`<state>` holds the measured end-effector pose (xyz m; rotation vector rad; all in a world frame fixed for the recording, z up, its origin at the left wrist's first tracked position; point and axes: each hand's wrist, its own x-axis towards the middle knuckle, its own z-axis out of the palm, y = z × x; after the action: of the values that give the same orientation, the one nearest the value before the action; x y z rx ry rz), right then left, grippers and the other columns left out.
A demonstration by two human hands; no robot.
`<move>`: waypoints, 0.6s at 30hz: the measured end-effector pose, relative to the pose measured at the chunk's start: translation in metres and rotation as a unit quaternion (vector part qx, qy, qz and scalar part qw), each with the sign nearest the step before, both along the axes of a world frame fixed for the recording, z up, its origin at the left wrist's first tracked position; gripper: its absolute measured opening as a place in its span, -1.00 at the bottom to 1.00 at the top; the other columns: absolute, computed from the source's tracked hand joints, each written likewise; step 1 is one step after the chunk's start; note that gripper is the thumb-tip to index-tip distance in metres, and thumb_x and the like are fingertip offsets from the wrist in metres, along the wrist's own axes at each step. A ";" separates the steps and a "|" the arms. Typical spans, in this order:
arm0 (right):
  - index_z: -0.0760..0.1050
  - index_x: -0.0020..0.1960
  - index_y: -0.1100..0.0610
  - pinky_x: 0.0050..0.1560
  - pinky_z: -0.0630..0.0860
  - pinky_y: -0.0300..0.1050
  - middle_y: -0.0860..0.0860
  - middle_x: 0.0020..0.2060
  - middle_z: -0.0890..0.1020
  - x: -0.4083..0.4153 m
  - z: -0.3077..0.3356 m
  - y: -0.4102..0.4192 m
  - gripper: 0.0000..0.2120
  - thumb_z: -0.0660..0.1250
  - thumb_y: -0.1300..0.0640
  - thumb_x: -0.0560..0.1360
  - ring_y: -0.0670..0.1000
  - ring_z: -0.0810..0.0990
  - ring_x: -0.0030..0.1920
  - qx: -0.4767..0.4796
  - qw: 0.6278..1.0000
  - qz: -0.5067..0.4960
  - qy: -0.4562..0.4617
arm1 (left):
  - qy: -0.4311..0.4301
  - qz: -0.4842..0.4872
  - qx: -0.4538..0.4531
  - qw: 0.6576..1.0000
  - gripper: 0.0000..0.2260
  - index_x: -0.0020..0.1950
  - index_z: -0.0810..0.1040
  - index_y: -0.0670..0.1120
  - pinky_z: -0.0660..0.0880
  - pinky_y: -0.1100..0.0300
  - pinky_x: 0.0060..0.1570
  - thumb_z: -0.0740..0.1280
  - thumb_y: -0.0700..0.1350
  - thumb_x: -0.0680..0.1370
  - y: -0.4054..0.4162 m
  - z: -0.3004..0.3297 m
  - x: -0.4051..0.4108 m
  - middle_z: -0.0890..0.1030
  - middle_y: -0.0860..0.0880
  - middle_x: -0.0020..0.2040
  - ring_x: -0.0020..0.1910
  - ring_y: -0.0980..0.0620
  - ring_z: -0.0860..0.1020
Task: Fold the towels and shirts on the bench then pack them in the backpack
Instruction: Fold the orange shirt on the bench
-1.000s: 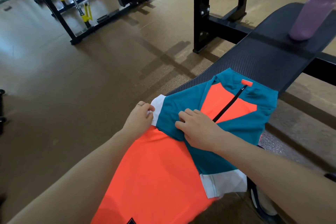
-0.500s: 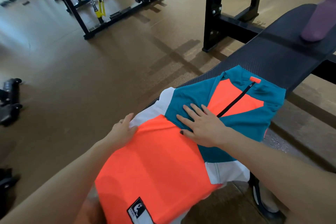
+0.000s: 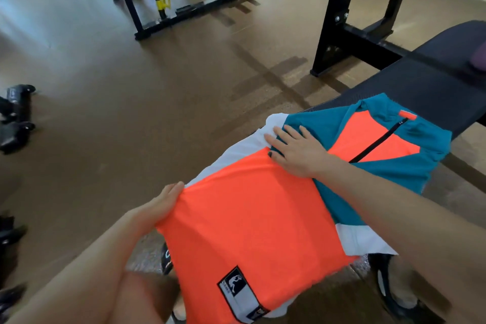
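2 bare hands work an orange, teal and white zip-neck shirt (image 3: 249, 218) lying on the black gym bench (image 3: 420, 87). Left hand (image 3: 160, 205) grips the shirt's left edge, fingers tucked beneath the fabric. Right hand (image 3: 297, 151) presses flat, fingers straight, where teal meets white.

shirt (image 3: 252, 221): lies across the near end of the worktop (image 3: 410, 87), collar toward the far end, hem hanging over the near edge
left hand (image 3: 160, 208): at the shirt's left edge, off the worktop's left side
right hand (image 3: 297, 152): flat on the shirt, beside its zip, nearer the left edge
bottle (image 3: 480, 60): on the worktop's far end, at the right edge, mostly cut off
rack (image 3: 339, 31): on the floor behind the worktop
shoe (image 3: 394, 294): on the floor below the near right corner
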<state>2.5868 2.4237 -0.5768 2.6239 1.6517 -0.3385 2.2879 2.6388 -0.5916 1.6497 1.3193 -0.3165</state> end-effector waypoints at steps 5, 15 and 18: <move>-0.19 0.63 -0.14 0.58 -0.20 0.19 -0.03 0.64 -0.14 0.005 -0.012 0.020 -0.41 -0.16 -0.23 0.66 0.04 -0.20 0.62 -0.012 0.999 -0.044 0.015 | -0.022 0.106 -0.233 0.966 -0.42 0.30 0.52 -0.06 0.58 -0.02 0.08 0.10 0.37 0.61 0.021 -0.018 -0.031 0.65 -0.12 0.14 0.03 -0.12 0.63; -0.13 0.64 -0.09 0.57 -0.13 0.21 0.04 0.64 -0.07 0.004 0.000 0.041 -0.40 -0.18 -0.26 0.65 0.11 -0.14 0.62 -0.052 0.997 -0.061 0.005 | -0.099 0.115 -0.060 0.987 -0.80 0.22 0.55 -0.18 0.55 0.17 -0.28 0.31 -0.22 0.60 0.023 -0.008 -0.034 0.57 -0.11 -0.13 -0.27 0.02 0.52; -0.03 0.63 -0.02 0.56 -0.09 0.22 0.15 0.62 0.03 -0.019 0.003 0.041 -0.40 -0.13 -0.21 0.65 0.17 -0.05 0.61 -0.005 0.995 -0.081 -0.050 | -0.134 0.196 -0.055 0.970 -0.93 0.03 0.51 -0.19 0.61 0.19 -0.34 0.30 -0.32 0.59 0.027 0.000 -0.043 0.51 -0.17 -0.17 -0.26 -0.04 0.51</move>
<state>2.5683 2.4649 -0.5742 2.7252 1.4087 -0.2145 2.2451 2.6655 -0.5912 1.2542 1.3563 0.0683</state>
